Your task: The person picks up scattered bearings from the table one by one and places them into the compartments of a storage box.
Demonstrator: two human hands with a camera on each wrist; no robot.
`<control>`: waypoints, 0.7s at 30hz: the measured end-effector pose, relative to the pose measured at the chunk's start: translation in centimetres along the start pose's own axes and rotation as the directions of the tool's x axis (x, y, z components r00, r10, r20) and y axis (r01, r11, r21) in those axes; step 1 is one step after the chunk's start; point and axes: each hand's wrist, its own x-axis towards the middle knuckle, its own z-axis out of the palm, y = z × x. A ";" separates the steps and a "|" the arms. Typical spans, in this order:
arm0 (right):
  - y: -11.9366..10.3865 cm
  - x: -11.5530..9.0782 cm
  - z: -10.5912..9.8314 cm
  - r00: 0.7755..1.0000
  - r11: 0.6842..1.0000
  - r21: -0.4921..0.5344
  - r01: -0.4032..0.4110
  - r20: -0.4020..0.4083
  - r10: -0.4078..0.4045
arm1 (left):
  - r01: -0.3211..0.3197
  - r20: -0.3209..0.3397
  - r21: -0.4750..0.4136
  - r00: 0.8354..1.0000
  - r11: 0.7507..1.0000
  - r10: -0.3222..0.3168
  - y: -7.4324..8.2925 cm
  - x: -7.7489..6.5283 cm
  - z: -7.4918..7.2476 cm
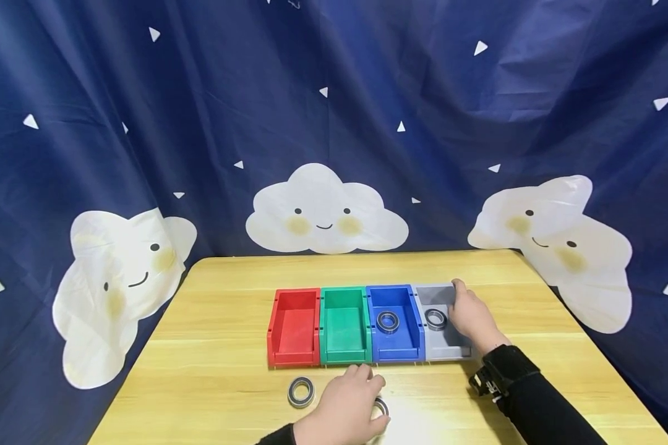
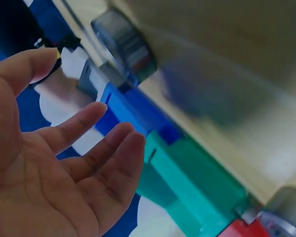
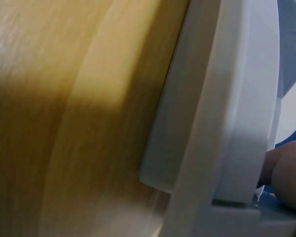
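Observation:
My left hand [image 1: 345, 405] is low over the near table, fingers spread and loosely bent, palm empty in the left wrist view. Partly hidden beneath it in the head view is a bearing [image 1: 381, 406]. Another bearing [image 1: 300, 392] lies flat just left of that hand. My right hand [image 1: 473, 315] reaches over the right wall of the grey bin [image 1: 448, 353], one finger at its back corner; most of its fingers are hidden, and I cannot tell whether they grip the wall. Left of these fingers a bearing [image 1: 436, 319] lies inside the grey bin.
Joined in a row with the grey bin are a red bin [image 1: 294, 358], a green bin [image 1: 345, 357] and a blue bin [image 1: 398, 355]. A bearing [image 1: 388, 322] lies in the blue one. Behind the wooden table [image 1: 222, 334] hangs a dark blue curtain [image 1: 256, 93] with clouds.

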 end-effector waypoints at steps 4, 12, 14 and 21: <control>0.0 0.0 0.0 1.000 1.000 -0.001 -0.003 -0.005 0.003 | -0.014 -0.004 0.000 1.000 1.000 0.014 0.2 -0.1 1.1; 0.1 0.0 0.3 1.000 1.000 -0.001 -0.007 -0.023 0.007 | -0.061 -0.004 0.049 0.998 0.997 0.062 0.6 -0.3 2.0; 0.1 0.1 0.3 1.000 1.000 -0.001 -0.010 -0.023 0.010 | -0.060 0.005 0.062 0.998 0.996 0.060 0.7 -0.3 2.1; 0.2 0.1 0.3 1.000 1.000 0.001 -0.018 -0.024 0.018 | -0.057 0.029 0.056 0.998 0.997 0.056 1.0 -0.1 2.4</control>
